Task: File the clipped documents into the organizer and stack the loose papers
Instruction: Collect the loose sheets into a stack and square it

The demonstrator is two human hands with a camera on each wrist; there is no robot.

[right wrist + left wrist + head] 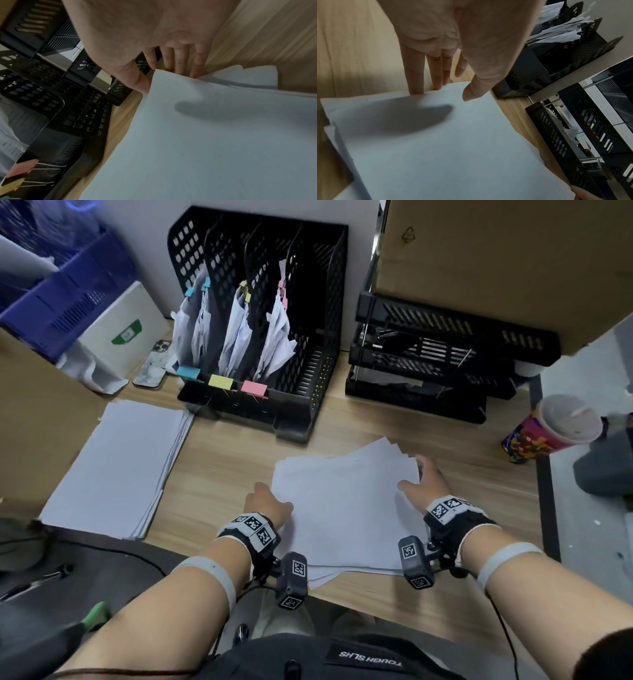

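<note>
Desk (219,463) carries everything. Organizer (308,344) w/ clipped documents (236,337) stands at back edge, centre. Neat paper stack (113,467) lies near left edge. Loose papers (346,508) sit fanned at front edge, betw. your hands: left hand (269,503) & right hand (424,484), fingers straight, touch sheets' side edges.

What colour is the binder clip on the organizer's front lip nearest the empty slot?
Pink binder clip; head view shows it best.

Bare desk (219,460) separates organizer (294,405) from loose papers (342,508).
</note>
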